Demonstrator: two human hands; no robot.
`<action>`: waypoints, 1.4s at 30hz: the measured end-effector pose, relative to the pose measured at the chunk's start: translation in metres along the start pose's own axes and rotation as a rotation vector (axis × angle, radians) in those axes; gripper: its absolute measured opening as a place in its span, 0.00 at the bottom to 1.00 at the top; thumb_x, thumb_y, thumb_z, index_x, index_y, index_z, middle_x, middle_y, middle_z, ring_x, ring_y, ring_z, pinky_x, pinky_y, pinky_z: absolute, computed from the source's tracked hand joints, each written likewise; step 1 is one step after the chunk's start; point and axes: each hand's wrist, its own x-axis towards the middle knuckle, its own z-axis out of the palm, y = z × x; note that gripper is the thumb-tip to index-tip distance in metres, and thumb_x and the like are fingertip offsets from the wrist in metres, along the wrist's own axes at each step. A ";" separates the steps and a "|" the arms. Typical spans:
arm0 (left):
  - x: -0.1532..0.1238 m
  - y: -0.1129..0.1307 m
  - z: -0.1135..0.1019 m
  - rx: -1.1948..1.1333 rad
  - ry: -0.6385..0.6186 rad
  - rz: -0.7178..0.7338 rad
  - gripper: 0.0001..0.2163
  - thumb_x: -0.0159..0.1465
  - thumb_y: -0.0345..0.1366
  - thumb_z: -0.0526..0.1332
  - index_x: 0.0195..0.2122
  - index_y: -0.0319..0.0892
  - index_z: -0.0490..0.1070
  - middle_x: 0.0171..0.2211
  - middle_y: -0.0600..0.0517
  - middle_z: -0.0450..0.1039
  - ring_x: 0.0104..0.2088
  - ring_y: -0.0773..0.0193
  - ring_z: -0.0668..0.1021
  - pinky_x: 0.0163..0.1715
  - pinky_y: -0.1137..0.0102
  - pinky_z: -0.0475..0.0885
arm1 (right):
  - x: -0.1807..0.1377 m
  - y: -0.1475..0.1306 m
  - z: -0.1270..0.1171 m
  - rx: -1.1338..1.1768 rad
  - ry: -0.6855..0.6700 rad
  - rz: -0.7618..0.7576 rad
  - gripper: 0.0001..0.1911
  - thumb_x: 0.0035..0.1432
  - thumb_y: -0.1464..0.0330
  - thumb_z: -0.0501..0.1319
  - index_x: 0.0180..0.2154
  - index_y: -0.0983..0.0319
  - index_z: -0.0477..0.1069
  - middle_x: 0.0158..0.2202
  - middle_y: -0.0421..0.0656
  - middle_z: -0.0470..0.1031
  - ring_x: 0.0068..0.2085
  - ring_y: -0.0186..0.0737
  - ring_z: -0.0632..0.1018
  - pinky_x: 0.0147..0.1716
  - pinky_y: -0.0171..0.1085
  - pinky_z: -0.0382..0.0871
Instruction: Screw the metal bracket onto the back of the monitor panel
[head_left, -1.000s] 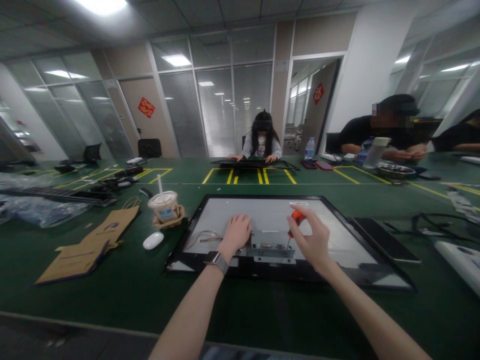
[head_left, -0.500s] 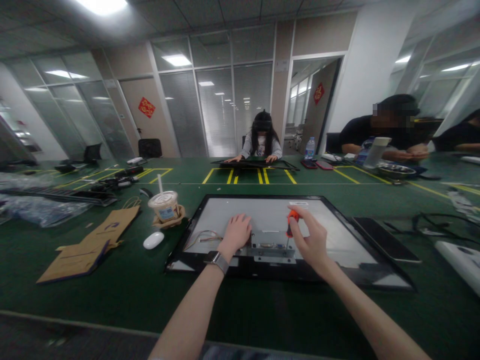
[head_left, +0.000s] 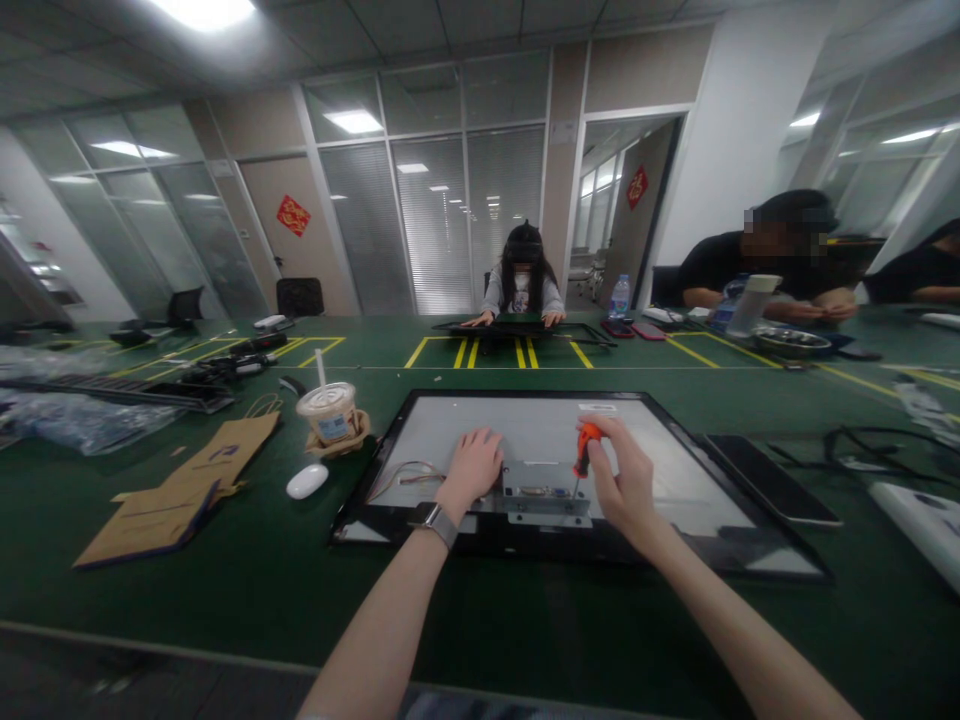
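A black-framed monitor panel (head_left: 697, 420) lies face down on the green table, its grey metal back up. A small metal circuit-board cover (head_left: 541, 490) sits near its front edge, with thin wires (head_left: 409, 476) to the left. My left hand (head_left: 472, 466) rests with curled fingers on the panel beside the cover; a watch is on that wrist. My right hand (head_left: 624, 478) is closed on an orange-handled screwdriver (head_left: 584, 445), held upright with its tip at the cover's right end.
Left of the panel are an iced drink cup (head_left: 328, 412), a white mouse (head_left: 306, 481) and a brown paper bag (head_left: 180, 480). A black tablet (head_left: 765, 478) and cables lie to the right. Other people sit across the table (head_left: 225, 580), one with a similar frame.
My right hand has shifted slightly on the screwdriver handle, fingers regripping as the handle turns; the tool stays upright at the same spot. My left hand has not moved.
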 end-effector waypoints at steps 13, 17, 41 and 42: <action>0.000 -0.001 0.001 -0.005 0.001 -0.001 0.20 0.73 0.36 0.47 0.63 0.40 0.65 0.65 0.42 0.64 0.64 0.52 0.67 0.64 0.56 0.61 | 0.002 0.004 0.000 0.027 -0.042 0.024 0.12 0.65 0.69 0.57 0.50 0.59 0.72 0.35 0.43 0.74 0.35 0.41 0.77 0.36 0.42 0.73; 0.001 -0.001 0.002 -0.011 0.000 -0.005 0.19 0.73 0.36 0.48 0.63 0.42 0.65 0.65 0.43 0.64 0.64 0.53 0.67 0.64 0.56 0.61 | -0.005 0.011 0.000 0.054 -0.130 0.041 0.19 0.66 0.69 0.53 0.57 0.58 0.67 0.38 0.44 0.78 0.35 0.41 0.79 0.38 0.43 0.76; 0.002 0.000 0.004 -0.005 0.013 -0.002 0.19 0.73 0.36 0.48 0.63 0.40 0.65 0.65 0.42 0.64 0.65 0.51 0.67 0.64 0.55 0.62 | -0.021 0.001 0.018 0.147 -0.055 0.144 0.18 0.66 0.67 0.60 0.57 0.58 0.67 0.37 0.45 0.80 0.34 0.42 0.84 0.34 0.42 0.83; 0.002 0.000 0.004 -0.005 0.012 -0.001 0.19 0.73 0.36 0.48 0.63 0.40 0.65 0.65 0.42 0.64 0.65 0.52 0.67 0.64 0.55 0.62 | -0.022 0.001 0.019 0.146 -0.056 0.146 0.18 0.66 0.67 0.60 0.57 0.59 0.67 0.37 0.45 0.80 0.34 0.42 0.84 0.34 0.42 0.83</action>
